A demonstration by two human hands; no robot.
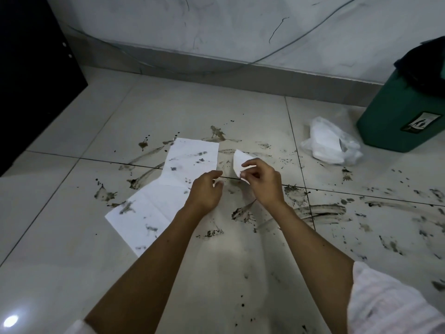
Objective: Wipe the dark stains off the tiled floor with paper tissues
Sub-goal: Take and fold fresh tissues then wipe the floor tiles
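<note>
Dark stains (320, 212) are smeared and spattered across the pale tiled floor (72, 237). Two unfolded paper tissues lie flat on the stains, one (192, 162) farther from me, the other (142, 213) nearer on the left, both soaked with dark spots. My right hand (263, 182) pinches a small folded white tissue (240, 162) above the floor. My left hand (204, 191) hovers just left of it with fingers loosely curled, and whether it touches the tissue is unclear.
A plastic packet of tissues (330, 143) lies on the floor at right. A green bin (404, 116) with a dark liner stands behind it. A black cabinet (31, 75) is at left. A thin cable (216, 68) runs along the wall base.
</note>
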